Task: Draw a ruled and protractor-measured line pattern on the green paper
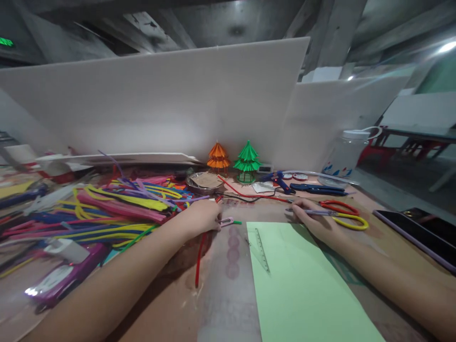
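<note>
The brown-topped desk is crowded, with tall white panels standing behind it. Beyond them is a grey room of bare ceiling beams; a dark table and red seats show at the right.

A pale green sheet lies in front, a clear set square on its upper left part. The right hand is just beyond the sheet's far edge, fingers closed around a pen, near red-and-yellow scissors. The left hand is beside a small pink tool; whether its fingers grip it, I cannot tell.

Colourful fuzzy stems cover the left side; orange and green paper trees stand at the back, a clear bottle to their right.
</note>
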The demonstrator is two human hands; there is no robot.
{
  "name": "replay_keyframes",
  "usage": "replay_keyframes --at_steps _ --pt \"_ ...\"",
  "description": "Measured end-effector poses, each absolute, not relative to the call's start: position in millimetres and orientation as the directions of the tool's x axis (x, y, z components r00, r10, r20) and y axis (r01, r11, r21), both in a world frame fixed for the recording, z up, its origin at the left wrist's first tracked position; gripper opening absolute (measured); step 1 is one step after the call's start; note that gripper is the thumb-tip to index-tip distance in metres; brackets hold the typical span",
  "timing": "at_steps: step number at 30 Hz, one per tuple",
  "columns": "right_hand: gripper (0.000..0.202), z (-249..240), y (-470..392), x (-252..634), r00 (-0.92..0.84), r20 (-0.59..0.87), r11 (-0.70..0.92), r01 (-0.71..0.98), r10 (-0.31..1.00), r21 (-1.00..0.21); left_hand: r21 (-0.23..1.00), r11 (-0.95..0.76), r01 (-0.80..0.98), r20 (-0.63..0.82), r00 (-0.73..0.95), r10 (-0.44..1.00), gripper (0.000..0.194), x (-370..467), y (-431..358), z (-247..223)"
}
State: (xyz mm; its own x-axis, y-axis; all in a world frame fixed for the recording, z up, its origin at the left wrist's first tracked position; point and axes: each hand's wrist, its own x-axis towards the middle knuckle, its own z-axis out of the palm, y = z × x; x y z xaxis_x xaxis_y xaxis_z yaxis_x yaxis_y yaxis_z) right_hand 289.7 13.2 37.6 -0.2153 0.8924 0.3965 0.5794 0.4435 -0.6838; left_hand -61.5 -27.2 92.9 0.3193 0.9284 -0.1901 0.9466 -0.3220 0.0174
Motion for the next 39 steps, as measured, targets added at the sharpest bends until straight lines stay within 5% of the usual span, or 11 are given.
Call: replay_keyframes --at_steps 13,19,26,39 --pt "0.044 35 14 291 -0.262 0.39 0.467 0.569 0.883 -0.677 0.026 -0.291 0.956 0.116 0.286 0.951 0.032 -60 -11 70" --pt "0.039 39 9 291 -0.348 0.362 0.502 0.574 0.865 -0.647 0.043 -0.402 0.915 0.21 0.385 0.899 0.033 -59 -5 59" --pt "0.035 35 10 291 -0.35 0.361 0.503 0.577 0.864 -0.643 0.164 -0.812 0.561 0.053 0.817 0.575 0.043 -29 -34 68" --pt "0.034 38 10 291 -0.355 0.359 0.503 0.553 0.863 -0.664 0.035 -0.717 0.697 -0.045 0.717 0.695 0.049 -30 -58 74"
